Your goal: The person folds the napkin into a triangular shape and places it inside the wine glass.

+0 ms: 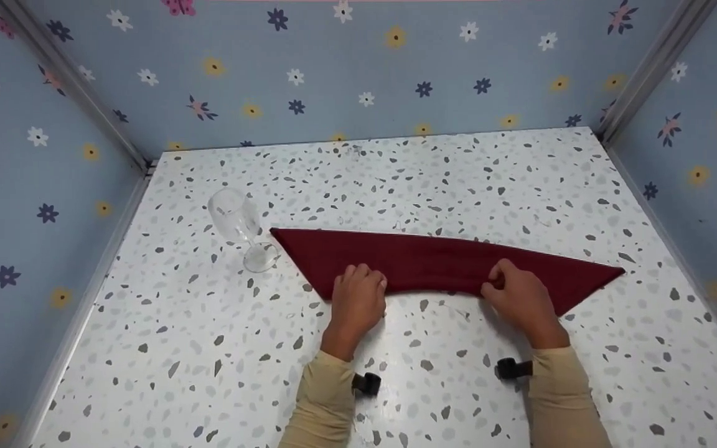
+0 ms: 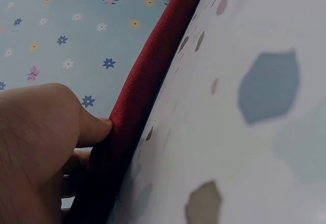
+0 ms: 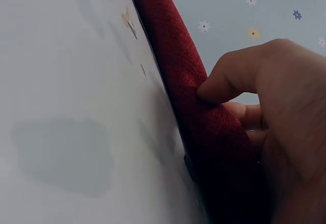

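A dark red cloth (image 1: 433, 258), folded into a long band with slanted ends, lies across the table. My left hand (image 1: 358, 297) grips its near edge toward the left end; in the left wrist view the thumb (image 2: 97, 131) presses the thick folded edge, with the other fingers partly hidden behind it. Toward the right end, my right hand (image 1: 520, 303) pinches the same edge between thumb and curled fingers. The right wrist view shows that thumb on the red fold (image 3: 178, 56). Just beyond the cloth's left tip stands a clear stemmed glass (image 1: 234, 218).
The speckled white tabletop (image 1: 209, 373) spreads around the cloth. Flower-patterned blue panels (image 1: 358, 68) wall in the back, left and right sides, with grey metal posts (image 1: 651, 68) at the corners. A small black device (image 1: 368, 384) sits at each wrist.
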Available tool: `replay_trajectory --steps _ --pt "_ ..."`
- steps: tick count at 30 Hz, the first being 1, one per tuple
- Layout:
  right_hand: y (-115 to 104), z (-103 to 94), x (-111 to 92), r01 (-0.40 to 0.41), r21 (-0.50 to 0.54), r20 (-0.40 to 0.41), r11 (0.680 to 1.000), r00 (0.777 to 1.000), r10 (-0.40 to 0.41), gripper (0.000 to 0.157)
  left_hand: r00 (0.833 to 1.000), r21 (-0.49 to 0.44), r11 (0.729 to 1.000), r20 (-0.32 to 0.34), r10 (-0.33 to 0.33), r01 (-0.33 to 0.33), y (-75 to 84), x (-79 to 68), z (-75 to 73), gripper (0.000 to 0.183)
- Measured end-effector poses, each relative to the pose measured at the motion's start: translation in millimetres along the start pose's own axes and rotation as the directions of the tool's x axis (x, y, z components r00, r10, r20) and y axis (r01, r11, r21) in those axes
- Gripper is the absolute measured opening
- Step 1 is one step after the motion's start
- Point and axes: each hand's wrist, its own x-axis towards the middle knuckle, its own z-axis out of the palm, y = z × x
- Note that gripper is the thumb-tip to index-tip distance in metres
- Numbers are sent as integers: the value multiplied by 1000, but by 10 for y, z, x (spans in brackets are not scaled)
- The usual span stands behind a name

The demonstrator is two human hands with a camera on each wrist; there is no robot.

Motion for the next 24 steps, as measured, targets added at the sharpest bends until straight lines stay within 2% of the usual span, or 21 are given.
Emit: replay_trajectory --steps 9,15,21,24 --pt "-7 9 -7 61 -13 -68 998 996 -62 4 999 -28 999 -50 -19 18 9 6 28 22" --pt "-24 36 26 115 -37 -98 993 988 -118 13 996 -29 1000 -92 -4 2 -3 19 6 19" --pt "-23 28 13 157 -39 -64 987 985 -160 14 996 -41 999 -84 -10 6 2 36 34 11" --pt "-32 20 -18 162 -38 -31 986 986 -163 19 996 -51 999 -85 -13 9 1 35 39 4"
